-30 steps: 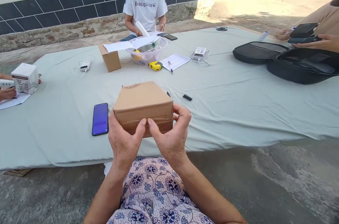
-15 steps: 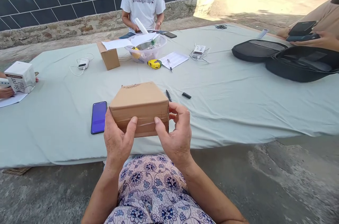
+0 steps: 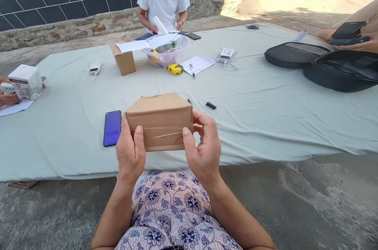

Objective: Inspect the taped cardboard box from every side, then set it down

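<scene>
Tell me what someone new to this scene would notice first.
Probably the brown cardboard box at the centre, held between the left hand and the right hand. Next, the black rectangular phone with a lit blue screen, lying near the left hand on the pale green cloth. Farther back, the bright yellow tape measure stands out in front of the translucent plastic basin.

Wht box [image 3: 26,82]: "Super", rest unclr; wht T-shirt [image 3: 163,8]: approx. "BmbkagAitap".
</scene>
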A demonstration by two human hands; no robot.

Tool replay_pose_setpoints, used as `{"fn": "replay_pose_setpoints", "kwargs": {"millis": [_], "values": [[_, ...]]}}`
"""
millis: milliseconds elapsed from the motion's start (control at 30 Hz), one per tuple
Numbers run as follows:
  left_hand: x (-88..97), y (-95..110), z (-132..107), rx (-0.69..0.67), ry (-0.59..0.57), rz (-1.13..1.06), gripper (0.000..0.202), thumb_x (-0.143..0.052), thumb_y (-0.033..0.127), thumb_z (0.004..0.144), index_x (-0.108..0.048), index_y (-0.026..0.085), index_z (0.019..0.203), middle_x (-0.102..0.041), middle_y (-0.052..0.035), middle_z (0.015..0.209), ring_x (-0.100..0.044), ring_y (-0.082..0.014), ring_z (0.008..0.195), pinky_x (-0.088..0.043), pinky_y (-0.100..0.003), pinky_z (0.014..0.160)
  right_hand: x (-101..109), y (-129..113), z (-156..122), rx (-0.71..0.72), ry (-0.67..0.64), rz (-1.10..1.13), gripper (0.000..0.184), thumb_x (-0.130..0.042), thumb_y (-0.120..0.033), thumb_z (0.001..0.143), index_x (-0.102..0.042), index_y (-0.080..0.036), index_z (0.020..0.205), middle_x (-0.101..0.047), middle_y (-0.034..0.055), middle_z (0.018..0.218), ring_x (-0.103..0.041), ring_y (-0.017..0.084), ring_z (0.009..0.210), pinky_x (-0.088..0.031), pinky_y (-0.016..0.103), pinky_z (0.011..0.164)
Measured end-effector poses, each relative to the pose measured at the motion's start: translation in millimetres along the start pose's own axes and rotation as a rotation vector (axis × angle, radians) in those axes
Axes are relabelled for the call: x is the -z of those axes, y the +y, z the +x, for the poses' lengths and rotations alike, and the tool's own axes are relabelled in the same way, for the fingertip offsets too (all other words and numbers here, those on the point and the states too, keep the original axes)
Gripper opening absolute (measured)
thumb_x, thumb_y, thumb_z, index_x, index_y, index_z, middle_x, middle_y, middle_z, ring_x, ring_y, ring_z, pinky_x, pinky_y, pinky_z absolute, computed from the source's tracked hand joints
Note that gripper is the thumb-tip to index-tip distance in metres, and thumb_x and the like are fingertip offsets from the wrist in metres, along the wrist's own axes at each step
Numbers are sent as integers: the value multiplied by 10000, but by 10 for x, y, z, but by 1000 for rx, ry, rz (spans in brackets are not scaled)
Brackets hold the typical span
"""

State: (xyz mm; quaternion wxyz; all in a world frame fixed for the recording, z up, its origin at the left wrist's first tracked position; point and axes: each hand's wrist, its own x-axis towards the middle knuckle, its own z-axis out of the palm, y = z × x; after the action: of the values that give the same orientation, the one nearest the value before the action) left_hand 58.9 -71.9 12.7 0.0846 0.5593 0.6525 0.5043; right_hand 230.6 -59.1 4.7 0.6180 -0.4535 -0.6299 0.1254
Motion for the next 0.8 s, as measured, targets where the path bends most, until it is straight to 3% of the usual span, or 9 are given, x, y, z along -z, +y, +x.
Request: {"fn": "replay_pose_setpoints", "kwargs": {"millis": [100,233,367,633,800], "values": [[-43,-5,-42,23,7,-17,622,-428,545,1029,-459,214,1555,-611,-140,1493,-601,-290,1351,-501,-424,1118,-46,-6,-7,43,31,-123,600,-682,-272,874,-446,-275,1426,-588,118,1317,-593,291,1175,-587,500,906],[-74,78,-78,34,-27,-4,775,-626,567,921,-410,221,1580,-640,-148,1451,-630,-322,1312,-523,-459,1090,-115,27,-18,54,48,-204,803,-787,-365,802,-378,-252,1484,-538,153,1375,-535,346,1277,-525,610,1041],[-89,123,-76,61,15,43,923,-777,567,777,-415,249,1565,-635,-146,1451,-617,-358,1322,-529,-496,1081,-115,37,-28,0,14,-154,738,-765,-314,825,-390,-281,1459,-553,131,1367,-565,317,1257,-564,551,993],[-92,64,-64,104,71,67,1112,-875,584,658,-339,301,1590,-566,-148,1504,-603,-388,1311,-521,-533,1079,-45,-15,-20,2,-22,-67,501,-602,-190,916,-477,-289,1391,-632,97,1276,-633,251,1108,-615,432,805],[-82,91,-50,120,81,92,1185,-894,581,620,-296,295,1602,-549,-164,1503,-604,-406,1292,-516,-573,1073,-33,0,-25,10,-34,-8,466,-540,-144,947,-511,-282,1391,-641,95,1296,-631,243,1145,-617,420,827]]}}
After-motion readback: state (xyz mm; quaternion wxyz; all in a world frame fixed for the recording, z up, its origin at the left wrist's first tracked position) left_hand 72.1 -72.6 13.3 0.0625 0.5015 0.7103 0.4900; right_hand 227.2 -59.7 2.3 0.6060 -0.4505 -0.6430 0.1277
